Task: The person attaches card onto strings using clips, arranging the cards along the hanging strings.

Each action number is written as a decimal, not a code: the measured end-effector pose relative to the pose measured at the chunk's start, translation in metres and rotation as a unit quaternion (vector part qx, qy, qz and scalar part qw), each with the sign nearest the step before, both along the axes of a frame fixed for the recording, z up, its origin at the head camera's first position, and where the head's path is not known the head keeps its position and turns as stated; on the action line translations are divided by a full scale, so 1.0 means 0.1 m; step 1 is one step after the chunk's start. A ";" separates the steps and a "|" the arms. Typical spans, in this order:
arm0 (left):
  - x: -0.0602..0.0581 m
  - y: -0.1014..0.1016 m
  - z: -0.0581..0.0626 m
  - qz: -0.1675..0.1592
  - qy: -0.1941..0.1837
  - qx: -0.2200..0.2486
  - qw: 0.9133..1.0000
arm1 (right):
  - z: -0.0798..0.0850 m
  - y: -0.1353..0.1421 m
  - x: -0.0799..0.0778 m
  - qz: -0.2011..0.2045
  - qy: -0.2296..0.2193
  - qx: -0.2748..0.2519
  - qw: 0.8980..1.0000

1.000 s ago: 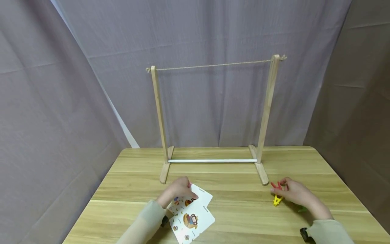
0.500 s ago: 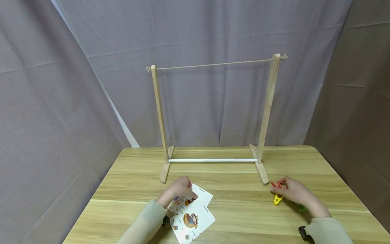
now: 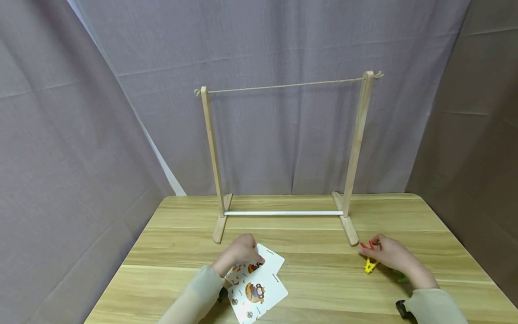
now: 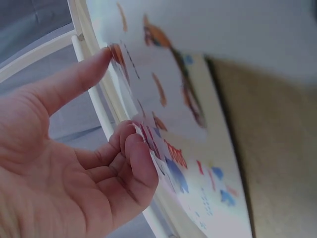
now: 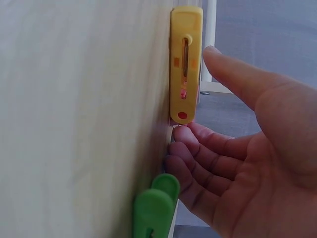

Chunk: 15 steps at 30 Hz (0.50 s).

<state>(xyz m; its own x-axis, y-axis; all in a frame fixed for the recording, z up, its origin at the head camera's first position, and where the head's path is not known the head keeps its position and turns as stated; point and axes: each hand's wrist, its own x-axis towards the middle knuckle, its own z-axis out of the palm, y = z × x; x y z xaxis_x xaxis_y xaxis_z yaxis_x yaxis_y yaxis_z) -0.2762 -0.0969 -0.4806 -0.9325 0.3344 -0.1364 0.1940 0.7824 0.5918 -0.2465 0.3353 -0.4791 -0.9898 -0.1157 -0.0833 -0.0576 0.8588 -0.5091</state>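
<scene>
In the head view my left hand (image 3: 240, 254) rests over two overlapping white cards, a rear card (image 3: 273, 258) and a front card (image 3: 267, 292) printed with a cartoon monkey. The left wrist view shows the thumb tip and bent fingertips touching the printed card surface (image 4: 148, 69), well apart. My right hand (image 3: 390, 255) lies at the right, thumb and fingers spread about a red clothespin (image 3: 371, 245). A yellow clothespin (image 3: 370, 266) sits just in front of it. Partly under that wrist is a green clothespin (image 3: 400, 275), clearer in the right wrist view (image 5: 154, 213).
A wooden frame stands at the back of the table (image 3: 307, 292), with left post (image 3: 212, 148), right post (image 3: 356, 139) and a white bottom rod (image 3: 283, 213). Thin twine (image 3: 283, 86) runs between the post tops. Grey curtains (image 3: 259, 144) hang behind and beside the table.
The head view has shifted very slightly. Both hands stay almost in place, the left one moving a touch to the right with the cards in the picture.
</scene>
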 end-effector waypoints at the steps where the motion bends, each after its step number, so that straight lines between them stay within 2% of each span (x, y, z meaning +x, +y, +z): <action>1: 0.00 0.01 0.01 0.003 -0.002 -0.002 1.000 | 0.00 0.00 0.00 0.000 0.000 0.001 1.000; 4: 0.00 0.03 0.01 0.004 -0.009 -0.007 1.000 | 0.00 0.00 0.00 -0.001 0.001 0.001 1.000; 15: 0.01 0.06 0.05 -0.006 -0.038 0.020 0.999 | -0.02 0.01 -0.03 0.000 -0.004 0.007 1.000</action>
